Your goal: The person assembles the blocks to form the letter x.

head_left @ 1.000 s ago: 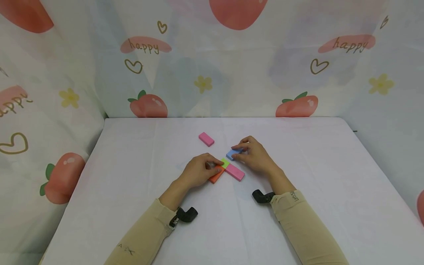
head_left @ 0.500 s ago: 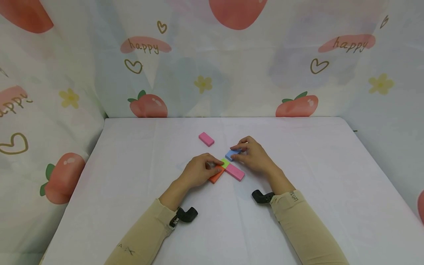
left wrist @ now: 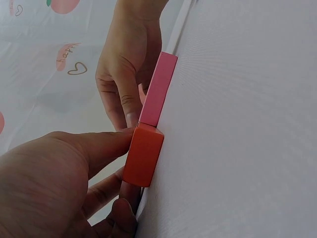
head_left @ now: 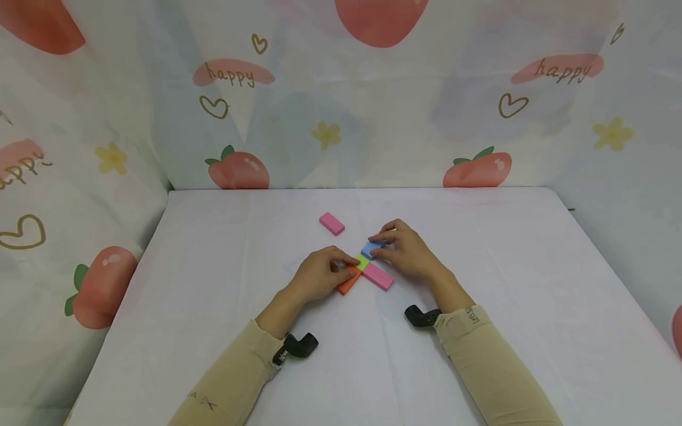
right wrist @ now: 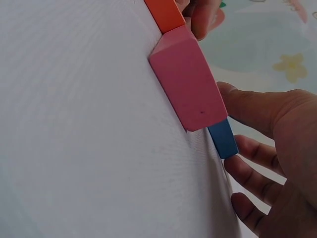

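Right hand (head_left: 407, 251) pinches the blue block (head_left: 371, 247) between thumb and fingers, just beside the green block (head_left: 363, 264) (whether the two touch, I cannot tell). Left hand (head_left: 322, 272) grips the orange block (head_left: 347, 286), index fingertip resting at the green one. Near pink block (head_left: 379, 277) meets the orange and green at a corner, unheld.

Risks, as I judge them: blue pressed too hard against green could shove the green out of line and swing the near pink one, since no finger braces it. A careless lift of the left hand might drag orange along. Fingers crowd the join, so a knuckle bump seems possible. Far pink block (head_left: 332, 223) lies well apart, likely safe.

Surface: table (head_left: 224, 248) under smooth white cloth, faintly creased; blocks may slide easily on it. Room: pale fabric backdrop (head_left: 383, 118) behind and at both sides, printed with red fruit, yellow flowers, hearts, "happy".
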Demonstrator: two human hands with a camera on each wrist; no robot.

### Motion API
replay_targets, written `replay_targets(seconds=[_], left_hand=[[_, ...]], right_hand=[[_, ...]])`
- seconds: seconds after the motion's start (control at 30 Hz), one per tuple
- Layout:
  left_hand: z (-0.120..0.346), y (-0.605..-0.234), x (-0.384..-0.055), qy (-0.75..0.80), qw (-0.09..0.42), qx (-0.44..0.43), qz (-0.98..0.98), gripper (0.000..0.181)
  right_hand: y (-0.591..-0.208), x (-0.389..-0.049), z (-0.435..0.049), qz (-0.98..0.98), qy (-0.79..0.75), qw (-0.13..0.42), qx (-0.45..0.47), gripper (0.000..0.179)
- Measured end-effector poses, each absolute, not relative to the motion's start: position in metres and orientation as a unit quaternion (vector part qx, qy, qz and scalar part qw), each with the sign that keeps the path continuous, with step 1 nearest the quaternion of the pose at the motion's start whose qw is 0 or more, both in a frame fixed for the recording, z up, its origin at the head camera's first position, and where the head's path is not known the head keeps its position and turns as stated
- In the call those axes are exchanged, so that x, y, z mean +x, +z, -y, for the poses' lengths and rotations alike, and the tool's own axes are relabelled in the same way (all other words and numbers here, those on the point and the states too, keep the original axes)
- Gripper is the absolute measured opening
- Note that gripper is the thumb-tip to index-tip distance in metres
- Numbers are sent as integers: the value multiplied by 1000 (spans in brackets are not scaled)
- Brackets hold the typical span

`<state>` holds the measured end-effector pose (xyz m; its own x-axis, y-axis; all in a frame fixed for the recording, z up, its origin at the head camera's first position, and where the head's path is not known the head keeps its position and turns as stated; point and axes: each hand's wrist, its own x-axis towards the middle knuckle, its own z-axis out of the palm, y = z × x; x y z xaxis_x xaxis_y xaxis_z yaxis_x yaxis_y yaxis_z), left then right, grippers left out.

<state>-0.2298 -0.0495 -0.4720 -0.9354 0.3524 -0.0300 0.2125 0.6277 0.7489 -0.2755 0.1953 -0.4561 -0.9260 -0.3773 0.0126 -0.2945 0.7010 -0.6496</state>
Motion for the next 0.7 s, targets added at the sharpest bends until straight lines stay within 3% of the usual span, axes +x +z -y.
replay_targets(seconds=[0.7], left_hand=[[50,-472,-230,401,80,164,-898,21]], right_hand=[[-456,-274,-193,-915,-347,65,-197,32]])
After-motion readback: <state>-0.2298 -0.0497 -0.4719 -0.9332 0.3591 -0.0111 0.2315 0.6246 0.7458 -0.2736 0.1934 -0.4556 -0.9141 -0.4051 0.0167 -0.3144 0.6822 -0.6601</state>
